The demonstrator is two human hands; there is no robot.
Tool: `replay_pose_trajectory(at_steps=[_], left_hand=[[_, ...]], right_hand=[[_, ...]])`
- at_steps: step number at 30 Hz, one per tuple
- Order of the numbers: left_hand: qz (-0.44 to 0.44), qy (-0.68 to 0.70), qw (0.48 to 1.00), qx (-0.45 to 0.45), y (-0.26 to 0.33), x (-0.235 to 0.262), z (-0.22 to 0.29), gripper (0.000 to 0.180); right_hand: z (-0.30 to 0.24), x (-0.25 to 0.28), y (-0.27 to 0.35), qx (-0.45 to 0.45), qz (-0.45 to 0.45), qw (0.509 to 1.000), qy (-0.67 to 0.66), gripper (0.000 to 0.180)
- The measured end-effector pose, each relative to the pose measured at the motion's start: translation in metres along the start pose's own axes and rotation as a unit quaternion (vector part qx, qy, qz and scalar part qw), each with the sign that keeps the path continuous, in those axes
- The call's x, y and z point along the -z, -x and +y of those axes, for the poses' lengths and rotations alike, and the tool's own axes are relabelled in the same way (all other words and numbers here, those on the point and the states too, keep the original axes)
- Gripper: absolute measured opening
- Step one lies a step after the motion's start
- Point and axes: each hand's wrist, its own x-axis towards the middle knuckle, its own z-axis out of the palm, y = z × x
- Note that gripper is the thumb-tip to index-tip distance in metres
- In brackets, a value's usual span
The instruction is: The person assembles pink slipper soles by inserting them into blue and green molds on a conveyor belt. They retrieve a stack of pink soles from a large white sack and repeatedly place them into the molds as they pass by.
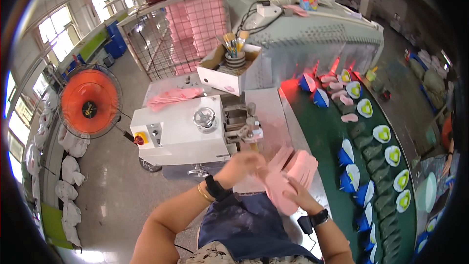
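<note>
My right hand (302, 198) grips a pink insole (279, 196) in front of my apron, its fingers lying over the insole's edge. Close to the insole's far end is my left hand (244, 166), smeared by motion, so I cannot make out its fingers or whether they hold anything. Just beyond lies a fanned pile of pink insoles (302, 167) on the metal table top. To the left stands a white machine (181, 127) with a round dial and a red-and-yellow switch. Its metal roller head (242, 123) is right beyond my left hand.
More flat pink pieces (173, 99) lie behind the machine. A white box (220, 79) holds a pot of brushes. At the right, a green conveyor belt (317, 142) carries blue-and-white shoe uppers (349, 178), dark shoe-shaped pieces and pink insoles. An orange fan (90, 100) stands at the left.
</note>
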Motion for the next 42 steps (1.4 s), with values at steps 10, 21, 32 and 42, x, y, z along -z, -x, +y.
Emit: replay_pose_trajectory(at_steps=[10, 21, 32, 42], left_hand=[[0.248, -0.761, 0.531, -0.28, -0.172, 0.155, 0.184, 0.008], [0.239, -0.743, 0.608, -0.149, -0.152, 0.163, 0.197, 0.024], [-0.154, -0.255, 0.952, -0.067, 0.032, -0.032, -0.003, 0.053], [0.035, 0.272, 0.956, 0.103, 0.087, -0.052, -0.036, 0.041]], right_hand=[[-0.039, 0.015, 0.052, -0.06, 0.01, 0.992, -0.11, 0.068], [-0.033, 0.01, 0.066, -0.026, 0.161, 0.907, -0.388, 0.067], [-0.06, -0.061, 0.036, 0.022, 0.058, 0.846, -0.529, 0.063], [-0.034, -0.088, 0.045, -0.18, 0.065, 0.951, -0.245, 0.055]])
